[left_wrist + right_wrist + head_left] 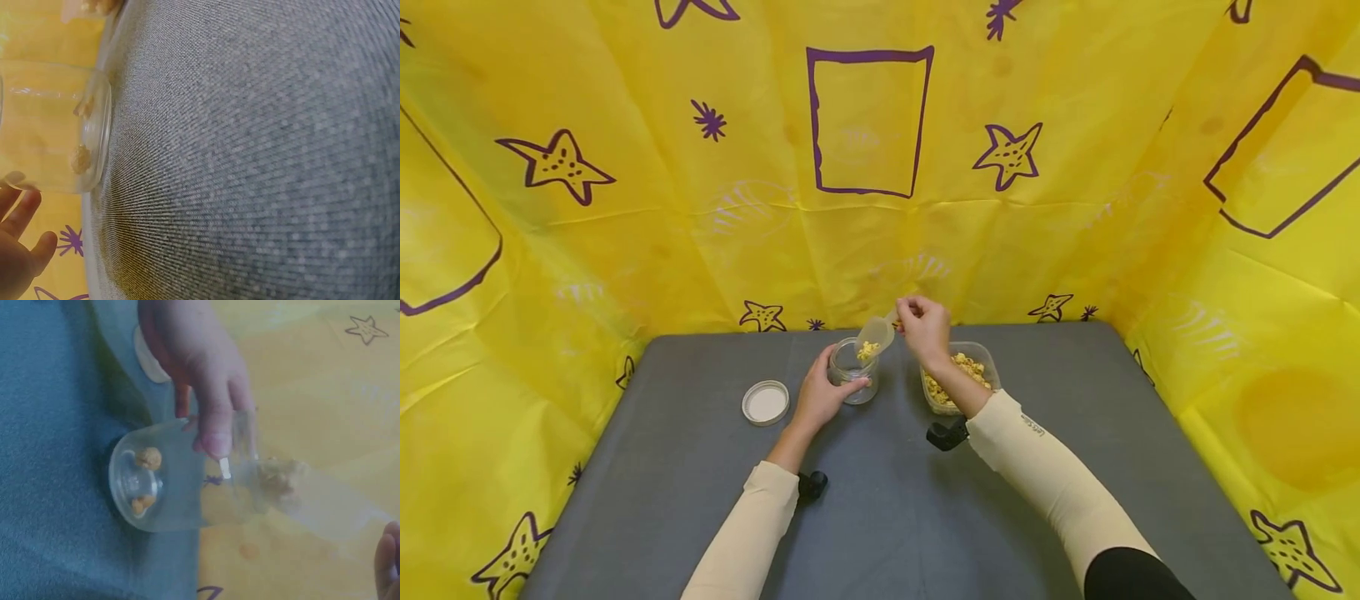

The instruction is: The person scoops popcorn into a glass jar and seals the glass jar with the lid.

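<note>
My left hand [820, 395] holds a clear glass jar [861, 390] by its side, thumb in front. The jar stands tilted slightly, with a few popcorn pieces [149, 458] lying on its bottom. In my right hand [927, 330] the handle of a translucent scoop [882, 330] is pinched. The scoop tips down over the jar's mouth, with popcorn [868, 350] at its front lip. In the left wrist view, fingers [22, 212] touch the jar's side.
A clear plastic container [937, 406] of popcorn stands right of the jar, partly hidden by my right forearm. A round white-lined lid [765, 402] lies on the grey table [880, 517] at the left. Yellow patterned cloth [760, 250] hangs behind and at both sides.
</note>
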### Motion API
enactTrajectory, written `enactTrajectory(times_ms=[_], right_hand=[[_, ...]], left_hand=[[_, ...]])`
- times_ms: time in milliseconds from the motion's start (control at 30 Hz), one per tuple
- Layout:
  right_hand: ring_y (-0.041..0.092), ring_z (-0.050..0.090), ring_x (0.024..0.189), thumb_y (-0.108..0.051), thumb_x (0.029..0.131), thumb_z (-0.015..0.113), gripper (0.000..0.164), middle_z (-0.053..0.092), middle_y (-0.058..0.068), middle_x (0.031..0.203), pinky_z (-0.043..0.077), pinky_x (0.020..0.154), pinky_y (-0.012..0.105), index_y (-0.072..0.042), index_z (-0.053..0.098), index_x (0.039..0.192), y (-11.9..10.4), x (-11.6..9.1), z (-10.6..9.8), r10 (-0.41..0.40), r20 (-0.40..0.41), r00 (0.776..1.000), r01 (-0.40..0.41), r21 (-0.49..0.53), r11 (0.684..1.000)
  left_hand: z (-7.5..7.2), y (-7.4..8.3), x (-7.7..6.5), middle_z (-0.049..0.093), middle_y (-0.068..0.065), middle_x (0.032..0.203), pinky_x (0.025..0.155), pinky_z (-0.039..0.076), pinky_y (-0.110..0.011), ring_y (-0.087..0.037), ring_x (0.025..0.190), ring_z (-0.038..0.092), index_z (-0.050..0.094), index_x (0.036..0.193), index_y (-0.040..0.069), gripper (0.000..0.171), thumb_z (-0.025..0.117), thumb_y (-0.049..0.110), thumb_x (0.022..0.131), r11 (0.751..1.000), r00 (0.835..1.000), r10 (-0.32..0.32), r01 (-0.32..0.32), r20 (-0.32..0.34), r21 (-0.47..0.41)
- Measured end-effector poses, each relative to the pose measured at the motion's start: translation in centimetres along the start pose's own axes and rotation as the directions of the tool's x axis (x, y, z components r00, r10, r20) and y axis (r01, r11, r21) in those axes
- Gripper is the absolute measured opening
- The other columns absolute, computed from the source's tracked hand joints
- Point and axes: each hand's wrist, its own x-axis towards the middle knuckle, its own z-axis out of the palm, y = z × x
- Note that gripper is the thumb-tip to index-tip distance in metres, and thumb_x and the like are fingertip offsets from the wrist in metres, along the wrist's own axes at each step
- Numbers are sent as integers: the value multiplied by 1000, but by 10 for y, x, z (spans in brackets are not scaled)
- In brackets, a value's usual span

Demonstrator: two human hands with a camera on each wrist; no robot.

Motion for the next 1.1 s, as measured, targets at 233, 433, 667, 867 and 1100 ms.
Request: enactTrajectory(times_ms=[233,433,667,867,1100], right_hand=[[23,63,53,-6,91,62,18,68,16,65,47,51,20,5,73,82,4,-4,6,-236,-3,972,234,-123,964],[21,63,58,-6,90,63,16,68,12,67,53,56,31,2,73,79,3,-5,12,-423,27,906,416,-249,875],[19,61,56,-6,91,60,19,67,11,67,52,55,31,0,70,76,-11,-5,18,-493,206,845,534,-330,778],[21,65,58,-7,93,60,20,71,13,70,54,56,31,4,73,83,-11,-4,14,-339,177,924,379,-306,873],[25,66,58,-13,96,59,23,71,20,75,51,51,26,5,73,93,-2,-1,-1,-96,101,990,114,-188,975]], left_hand=[[1,0,-1,51,-13,140,108,37,-56,-33,130,48,42,143,18,86,83,46,73,1000,1000,4,-4,0,-11],[2,0,-1,51,-13,140,108,38,-56,-33,130,48,42,143,18,87,83,47,72,1000,1000,1,-1,4,-8],[2,0,1,50,-13,140,107,39,-55,-33,130,48,42,144,18,87,83,47,72,1000,1000,3,-3,-7,3],[1,2,1,52,-15,139,104,40,-56,-35,127,49,42,144,19,86,83,46,73,1000,1000,25,-25,-3,14],[0,1,0,51,-13,141,107,38,-56,-34,131,47,42,144,18,86,83,45,73,999,1000,18,-18,-4,27]])
